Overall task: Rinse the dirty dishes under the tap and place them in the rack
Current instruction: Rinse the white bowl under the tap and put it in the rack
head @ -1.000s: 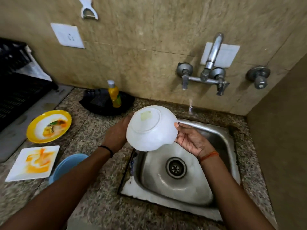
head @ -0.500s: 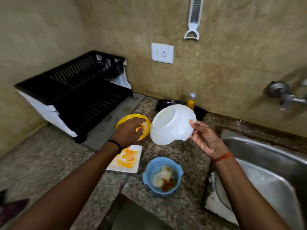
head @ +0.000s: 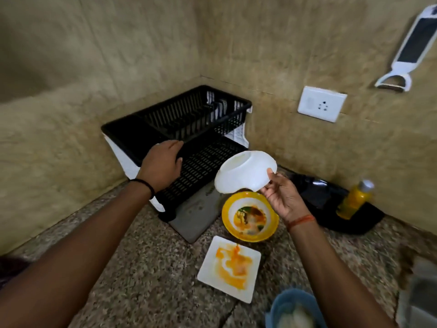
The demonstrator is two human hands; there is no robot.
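My right hand [head: 282, 197] pinches the rim of the round white plastic bowl [head: 246, 171], thumb on the outer edge, fingers curled under; the bowl is tipped nearly upside down, base up and toward the rack. It hangs in the air just right of the black slatted plastic dish rack [head: 189, 138], directly above the yellow-rimmed round plate with food residue [head: 250, 216]. My left hand [head: 163, 164] is loosely open and holds nothing, palm down over the rack's lower tier front edge; can't tell if it touches.

Step in hand, as I judge it: set the bowl in the rack. To do it well: carry it left past the rack's right end, keep it inverted so water drains, lower onto the lower tier slats, and let go only once the rim sits flat. The left hand should clear the landing spot or steady the rack. Grip is only a rim pinch and the bowl is probably wet, so move slowly.

Right of the rack on the speckled granite counter [head: 142, 275]: a white square plate smeared orange [head: 230, 268] and a blue bowl with leftovers [head: 290, 308], both apparently unrinsed.
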